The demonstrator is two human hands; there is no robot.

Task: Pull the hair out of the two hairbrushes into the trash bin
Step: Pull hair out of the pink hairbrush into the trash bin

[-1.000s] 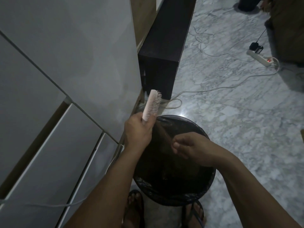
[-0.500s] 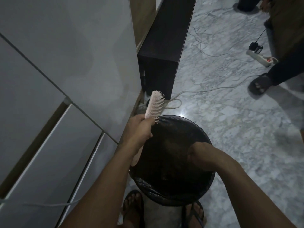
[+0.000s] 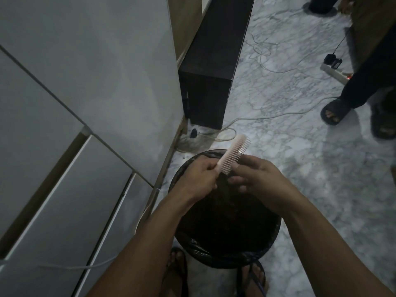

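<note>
A pale pink hairbrush (image 3: pixel 232 155) slants up to the right over the round black trash bin (image 3: pixel 227 254), which is lined with a black bag. My left hand (image 3: pixel 198 180) grips the brush's handle. My right hand (image 3: pixel 255 175) is at the bristles, its fingertips pinching at their base where a dark tuft hangs down. The light is too dim to tell how much hair sits in the bristles. Only one brush is in view.
Grey cabinet fronts (image 3: pixel 85 103) rise close on the left. A black box-like unit (image 3: pixel 210 78) stands behind the bin, with white cables (image 3: pixel 214 136) and a power strip (image 3: pixel 334 69) on the marble floor. Another person's sandalled foot (image 3: pixel 334 112) is at the right. My own feet flank the bin.
My right hand came up out of the bin to the brush's bristles. My left hand swung the brush to the right, over the bin. The other person's foot stepped closer.
</note>
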